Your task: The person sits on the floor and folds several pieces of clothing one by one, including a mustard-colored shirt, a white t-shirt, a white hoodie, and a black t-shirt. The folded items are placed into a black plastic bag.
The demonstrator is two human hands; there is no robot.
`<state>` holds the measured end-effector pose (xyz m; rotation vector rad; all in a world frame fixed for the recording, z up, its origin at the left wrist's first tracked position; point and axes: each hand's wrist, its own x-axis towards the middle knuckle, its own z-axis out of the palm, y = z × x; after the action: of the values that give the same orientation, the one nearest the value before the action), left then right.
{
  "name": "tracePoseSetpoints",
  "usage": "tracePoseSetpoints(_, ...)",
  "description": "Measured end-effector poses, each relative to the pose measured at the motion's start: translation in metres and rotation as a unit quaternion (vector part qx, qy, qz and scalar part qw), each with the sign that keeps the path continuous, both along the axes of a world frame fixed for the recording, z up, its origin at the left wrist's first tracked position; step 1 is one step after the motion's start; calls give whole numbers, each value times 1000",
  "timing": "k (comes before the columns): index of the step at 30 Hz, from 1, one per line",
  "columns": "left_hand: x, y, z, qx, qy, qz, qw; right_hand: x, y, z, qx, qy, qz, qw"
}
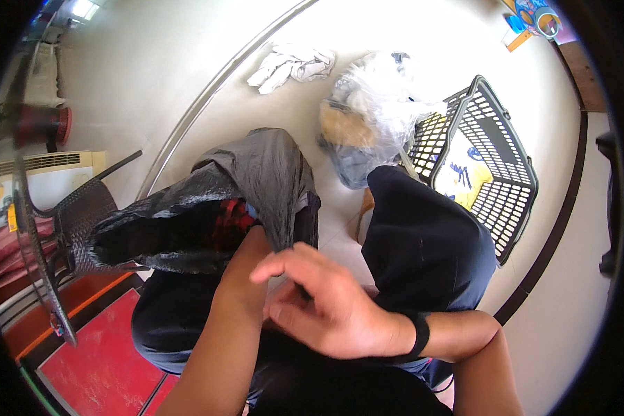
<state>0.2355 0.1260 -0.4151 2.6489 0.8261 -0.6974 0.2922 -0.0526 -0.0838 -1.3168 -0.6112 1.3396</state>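
Note:
A black plastic bag [270, 156] lies over my left knee, its mouth gaping toward the left. Inside it shows a red-and-black checked cloth [231, 216] with a bit of blue beside it. My left forearm [234, 307] reaches up to the bag, and the hand itself is hidden by the plastic. In front of my lap, my right hand [327, 304] is slightly blurred, with thumb and fingers apart and nothing visible between them. Its fingers are close to the bag's hanging lower edge; whether they touch it I cannot tell. A black band [421, 337] circles the right wrist.
Beyond my knees sits a filled clear plastic bag [374, 104], against a black plastic basket [499, 140] holding a yellow-and-white package [465, 174]. A crumpled white cloth [294, 67] lies on the floor. At left are a dark woven chair [83, 213] and a red panel [101, 359].

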Motion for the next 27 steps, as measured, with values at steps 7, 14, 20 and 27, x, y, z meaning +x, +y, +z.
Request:
tracePoseSetpoints(7,-4,19,-27,-33,-1,11,999,-10,-3,3,51,-49,10,997)
tracePoseSetpoints(14,5,31,-36,-61,-6,11,998,-8,-8,4,48,-175,78,980)
tracePoseSetpoints(20,-16,61,10,-138,-45,11,989,-6,-3,8,91,-324,70,939)
tracePoseSetpoints(27,-89,88,228,-206,-131,20,969,30,-3,-4,47,19,-206,977)
